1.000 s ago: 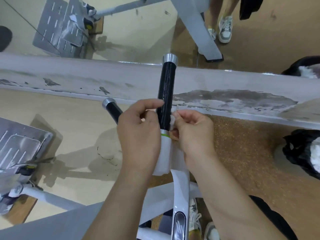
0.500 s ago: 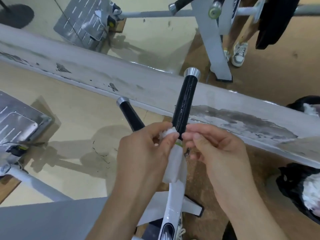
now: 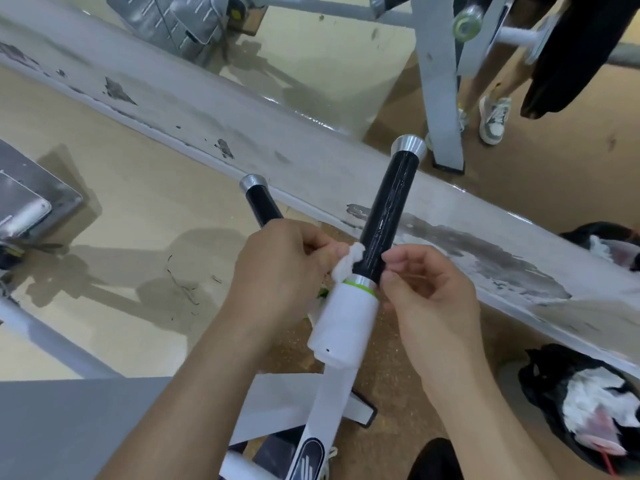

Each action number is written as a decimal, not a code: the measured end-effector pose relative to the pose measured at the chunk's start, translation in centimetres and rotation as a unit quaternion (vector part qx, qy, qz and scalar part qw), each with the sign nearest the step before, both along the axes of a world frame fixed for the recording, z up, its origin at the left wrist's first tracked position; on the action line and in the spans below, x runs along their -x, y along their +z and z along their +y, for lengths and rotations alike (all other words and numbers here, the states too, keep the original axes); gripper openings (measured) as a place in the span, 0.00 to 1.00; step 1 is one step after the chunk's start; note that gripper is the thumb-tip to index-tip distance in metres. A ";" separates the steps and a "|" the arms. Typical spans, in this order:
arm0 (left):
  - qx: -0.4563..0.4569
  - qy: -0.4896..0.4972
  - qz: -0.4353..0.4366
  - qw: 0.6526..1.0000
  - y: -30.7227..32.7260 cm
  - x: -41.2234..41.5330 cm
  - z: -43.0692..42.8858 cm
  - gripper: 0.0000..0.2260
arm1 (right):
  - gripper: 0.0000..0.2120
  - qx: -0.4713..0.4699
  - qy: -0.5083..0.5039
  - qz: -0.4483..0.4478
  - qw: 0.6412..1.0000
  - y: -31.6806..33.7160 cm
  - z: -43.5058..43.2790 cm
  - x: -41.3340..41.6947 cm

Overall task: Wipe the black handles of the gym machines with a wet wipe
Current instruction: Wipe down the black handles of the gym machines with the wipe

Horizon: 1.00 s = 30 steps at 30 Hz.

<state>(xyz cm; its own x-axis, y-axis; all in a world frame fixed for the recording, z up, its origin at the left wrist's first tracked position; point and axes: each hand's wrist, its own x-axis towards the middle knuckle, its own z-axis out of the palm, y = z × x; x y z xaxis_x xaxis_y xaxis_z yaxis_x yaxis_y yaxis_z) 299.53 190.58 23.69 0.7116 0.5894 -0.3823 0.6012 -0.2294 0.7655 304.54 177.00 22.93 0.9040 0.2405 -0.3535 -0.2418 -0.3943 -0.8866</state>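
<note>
White wipe (image 3: 347,264) pinched in left hand (image 3: 277,275) against glossy handle (image 3: 388,216) (right hand (image 3: 431,299) unclear)

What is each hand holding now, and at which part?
The left hand pinches the wet wipe against the lower end of the black handle. The right hand touches that end with fingertips; its grip cannot be told.

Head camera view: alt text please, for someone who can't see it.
A person's left hand pinches a bunched white wet wipe against the base of a black handle on a white gym machine; the right hand, fingers curled, sits at the handle's other side. A second black handle lies beyond.
</note>
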 end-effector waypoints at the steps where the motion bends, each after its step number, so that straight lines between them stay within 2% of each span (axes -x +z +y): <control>1: 0.000 -0.032 0.010 0.999 0.5 0.1 -0.2 0.07 | 0.13 0.000 0.000 0.001 1.000 0.0 0.0 -0.1; 4: -0.021 -0.093 0.033 0.995 1.2 0.0 -0.5 0.03 | 0.13 -0.009 0.002 0.003 1.000 0.2 0.1 -0.2; 8: -0.011 -0.035 0.012 0.999 0.4 -1.2 -1.0 0.06 | 0.17 -0.015 0.019 0.003 1.000 0.1 0.3 -0.5; 11: -0.009 -0.055 0.056 0.997 -0.2 -2.7 -0.8 0.06 | 0.18 -0.028 0.040 0.021 0.999 0.2 0.3 -1.2; 15: 0.084 -0.091 0.051 0.991 -0.2 -1.9 0.6 0.03 | 0.16 -0.011 0.073 0.008 0.997 0.0 -0.3 -1.9; 17: 0.099 -0.059 0.026 0.993 -0.3 -1.5 0.7 0.02 | 0.16 0.005 0.078 -0.010 0.997 -0.1 -0.3 -2.3; 20: 0.150 0.036 -0.001 0.988 -0.8 -2.8 0.5 0.05 | 0.20 0.026 0.096 -0.026 0.995 0.1 0.1 -3.4; 23: 0.145 0.036 -0.013 0.989 -1.5 -3.5 0.4 0.05 | 0.20 0.036 0.102 -0.062 0.992 0.4 0.5 -4.2; 27: 0.077 -0.024 0.011 0.997 -1.5 -2.7 0.5 0.05 | 0.20 0.041 0.113 -0.083 0.989 0.3 0.5 -4.0; 30: 0.101 0.022 -0.004 0.995 -1.6 -4.3 0.5 0.04 | 0.21 0.037 0.107 -0.083 0.990 0.1 0.7 -4.3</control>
<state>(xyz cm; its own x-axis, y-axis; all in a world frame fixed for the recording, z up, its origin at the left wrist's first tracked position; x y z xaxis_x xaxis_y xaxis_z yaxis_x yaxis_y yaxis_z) 303.81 191.08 22.04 0.6902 0.5320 -0.4905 0.6010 -0.0440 0.7980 308.86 177.67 23.07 0.8818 0.4122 -0.2293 0.0004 -0.4867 -0.8736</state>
